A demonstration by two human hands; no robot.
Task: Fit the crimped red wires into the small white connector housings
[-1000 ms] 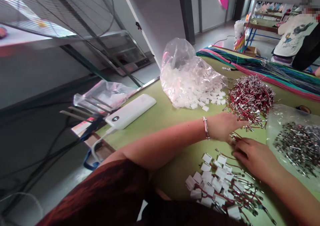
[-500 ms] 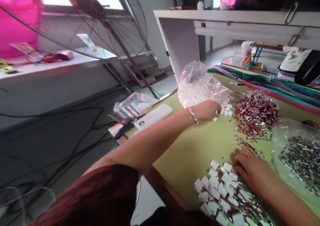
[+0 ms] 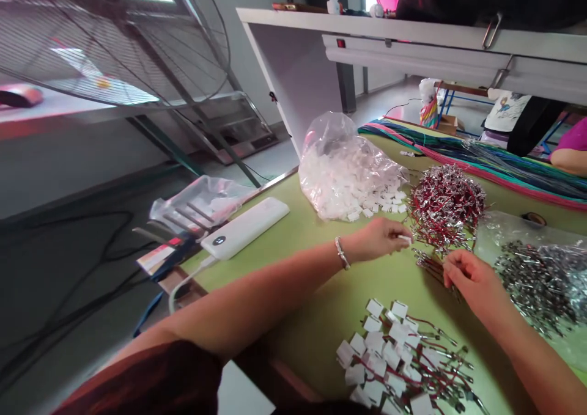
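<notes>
Between the fingertips of my left hand (image 3: 383, 238) is a small white connector (image 3: 404, 239). My right hand (image 3: 468, 271) is pinched at a few red wires with metal terminals (image 3: 431, 263) that lie on the green table; its fingertips touch their ends. Beyond both hands rises a heap of short red wires with silver ends (image 3: 447, 201). A clear bag of white connectors (image 3: 343, 164) spills its contents behind my left hand. Nearer to me lies a group of white connectors with red wires attached (image 3: 389, 354).
Right of my right hand is a clear bag of metal terminals (image 3: 532, 280). Long coloured wires (image 3: 486, 164) run along the back. At left are a white power bank (image 3: 245, 228), a plastic bag (image 3: 202, 198) and a large fan (image 3: 137, 42). A black tape roll (image 3: 534, 219) sits at right.
My left hand has come away from the loose connectors by the bag, toward my right hand, with a white connector. My right hand has moved up to the small row of wires. The view has shifted.
</notes>
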